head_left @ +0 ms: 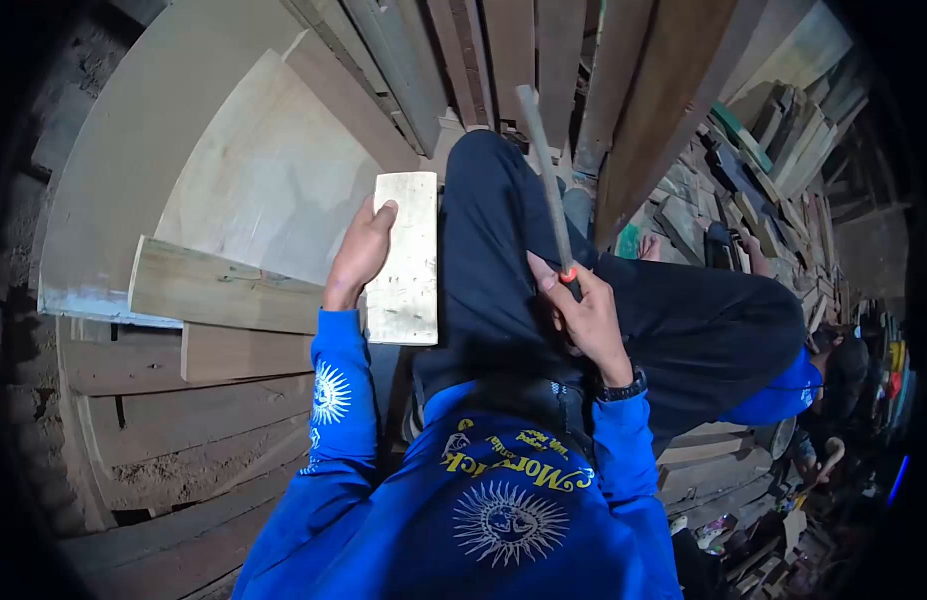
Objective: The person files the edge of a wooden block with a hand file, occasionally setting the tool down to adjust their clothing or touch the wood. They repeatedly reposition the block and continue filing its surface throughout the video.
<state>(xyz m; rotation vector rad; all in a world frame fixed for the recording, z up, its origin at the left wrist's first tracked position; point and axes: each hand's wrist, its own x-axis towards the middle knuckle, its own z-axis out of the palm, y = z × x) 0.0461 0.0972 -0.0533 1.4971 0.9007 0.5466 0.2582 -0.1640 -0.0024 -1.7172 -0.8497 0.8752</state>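
Note:
A pale rectangular wooden block (pixel 405 270) stands beside my left thigh, and my left hand (pixel 363 250) grips its left edge, thumb on the face toward me. My right hand (pixel 586 318) is closed round the red and black handle of a long metal file (pixel 548 180). The file points up and away from me, above my right leg, apart from the block. A dark watch (pixel 623 386) is on my right wrist.
Large pale boards (pixel 268 180) and a narrower plank (pixel 223 285) lie to the left. Upright timbers (pixel 653 110) stand ahead. Stacked wood scraps (pixel 783 150) are at the right, where another person's bare foot (pixel 650 246) shows.

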